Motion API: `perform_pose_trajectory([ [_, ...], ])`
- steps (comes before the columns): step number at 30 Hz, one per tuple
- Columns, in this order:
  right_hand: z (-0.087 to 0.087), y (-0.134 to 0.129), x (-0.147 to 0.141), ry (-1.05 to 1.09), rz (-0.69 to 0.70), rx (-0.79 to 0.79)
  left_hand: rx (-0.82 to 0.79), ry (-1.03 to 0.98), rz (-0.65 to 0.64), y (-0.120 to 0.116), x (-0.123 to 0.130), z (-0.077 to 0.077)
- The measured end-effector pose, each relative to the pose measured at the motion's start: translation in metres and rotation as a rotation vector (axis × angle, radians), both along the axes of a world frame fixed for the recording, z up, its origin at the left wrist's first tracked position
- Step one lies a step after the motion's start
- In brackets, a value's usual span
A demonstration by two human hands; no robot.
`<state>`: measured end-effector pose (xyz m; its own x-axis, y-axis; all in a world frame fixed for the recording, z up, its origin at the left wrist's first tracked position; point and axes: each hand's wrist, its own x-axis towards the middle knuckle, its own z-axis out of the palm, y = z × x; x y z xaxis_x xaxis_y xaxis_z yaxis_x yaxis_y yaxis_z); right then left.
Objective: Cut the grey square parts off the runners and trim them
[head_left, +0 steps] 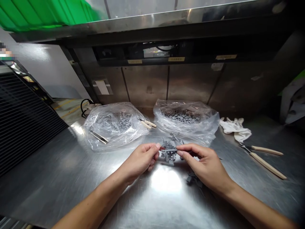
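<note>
My left hand [144, 157] and my right hand [206, 162] meet over the middle of the metal table. Their fingertips pinch opposite ends of a thin grey plastic piece [169, 150], held roughly level. Just behind and below it is a heap of small grey plastic parts [169, 161], partly covered by the fingers. More dark grey parts [192, 179] lie beneath my right hand, half hidden in its shadow.
Behind my hands sit a left clear plastic bag [133, 135] and a right one [190, 130], both with small grey pieces inside. Pale-handled pliers [149, 124] rest by the left bag. Larger pliers [268, 165] and a white glove [235, 128] lie rightward. A metal shelf [147, 22] overhangs.
</note>
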<state>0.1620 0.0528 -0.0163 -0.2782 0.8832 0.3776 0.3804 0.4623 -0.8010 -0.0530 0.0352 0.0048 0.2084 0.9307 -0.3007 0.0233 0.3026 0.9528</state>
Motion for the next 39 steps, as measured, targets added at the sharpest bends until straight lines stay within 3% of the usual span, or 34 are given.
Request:
perform_pose_trajectory([
  [6,0.006,0.001,0.002,-0.013,0.004,-0.065,0.03,0.025,-0.044,-0.002,-0.004,0.004],
  [13,0.008,-0.005,0.0,-0.2,0.182,0.123,0.052,0.065,-0.017,-0.006,0.004,0.0],
  [19,0.011,-0.005,-0.002,-0.134,0.14,-0.022,0.056,0.053,0.019,-0.007,0.003,0.004],
  [25,0.013,-0.006,-0.002,-0.029,0.179,-0.213,0.155,0.22,-0.127,-0.01,0.003,0.004],
  [32,0.009,-0.002,-0.002,-0.036,0.196,-0.103,0.237,0.334,-0.017,-0.012,0.006,-0.001],
  [39,0.009,-0.003,-0.002,-0.028,0.201,-0.082,0.286,0.354,-0.046,-0.014,0.007,0.006],
])
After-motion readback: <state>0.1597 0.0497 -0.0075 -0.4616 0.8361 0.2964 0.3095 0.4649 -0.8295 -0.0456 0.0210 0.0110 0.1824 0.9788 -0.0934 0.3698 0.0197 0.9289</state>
